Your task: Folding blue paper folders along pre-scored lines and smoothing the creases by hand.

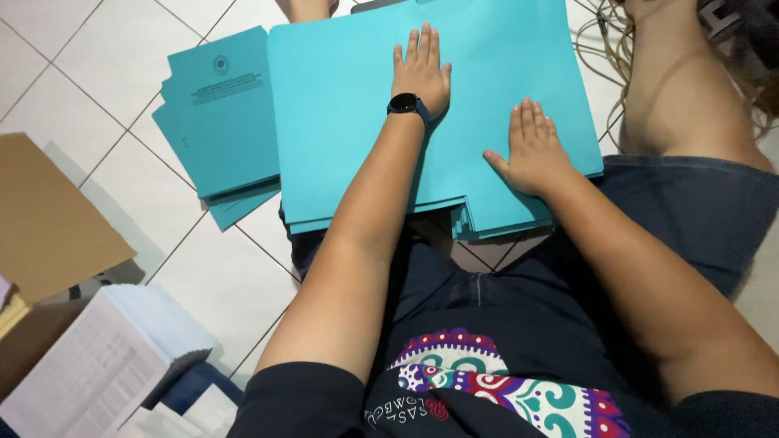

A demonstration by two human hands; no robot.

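A large turquoise paper folder (341, 113) lies spread on top of a pile of the same folders, resting over my lap and the tiled floor. My left hand (420, 71), with a dark watch on its wrist, lies flat on the upper middle of that folder, fingers together. My right hand (531, 150) presses flat on the folder's lower right part, near its edge. Neither hand holds anything. A second stack of turquoise folders (217, 122), printed on top, sits on the floor just left of the big one.
White floor tiles (89, 73) stretch to the left. A brown cardboard box (49, 219) and a stack of printed white sheets (97, 365) stand at the lower left. My bare knee (682, 97) rises at the upper right, beside tangled cables (600, 40).
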